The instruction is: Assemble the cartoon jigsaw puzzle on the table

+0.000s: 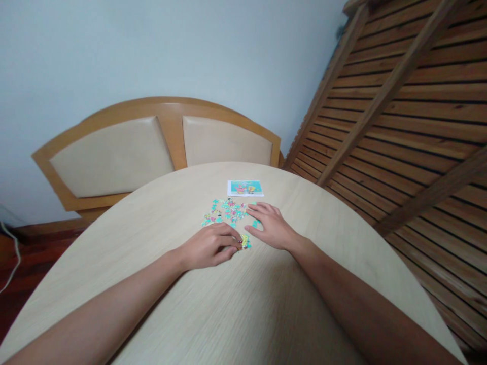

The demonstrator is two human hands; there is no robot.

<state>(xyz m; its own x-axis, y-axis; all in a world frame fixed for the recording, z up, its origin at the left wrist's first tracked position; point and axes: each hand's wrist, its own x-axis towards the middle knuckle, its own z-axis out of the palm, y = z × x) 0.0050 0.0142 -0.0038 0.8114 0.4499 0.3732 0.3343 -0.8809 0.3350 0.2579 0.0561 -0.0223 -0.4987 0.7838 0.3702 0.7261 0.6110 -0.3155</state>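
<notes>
My left hand (211, 246) is curled, with its thumb and fingertips pinched together at the left edge of a small joined patch of yellow and teal jigsaw puzzle pieces (245, 241). A puzzle piece seems to be in that pinch, mostly covered by the fingers. Palm down and fingers spread, my right hand (272, 225) rests to the right of a loose pile of jigsaw pieces (230, 208). Its fingertips reach the pile's right side, and a few teal pieces (256, 223) lie between its thumb and index finger.
Behind the pile lies a picture sheet (245, 188) with a pink and a yellow cartoon figure on teal. Everything sits on a round pale wood table (152, 218). Beyond it stands a padded headboard (163, 132) against a wall; slatted wood (399, 116) leans at right.
</notes>
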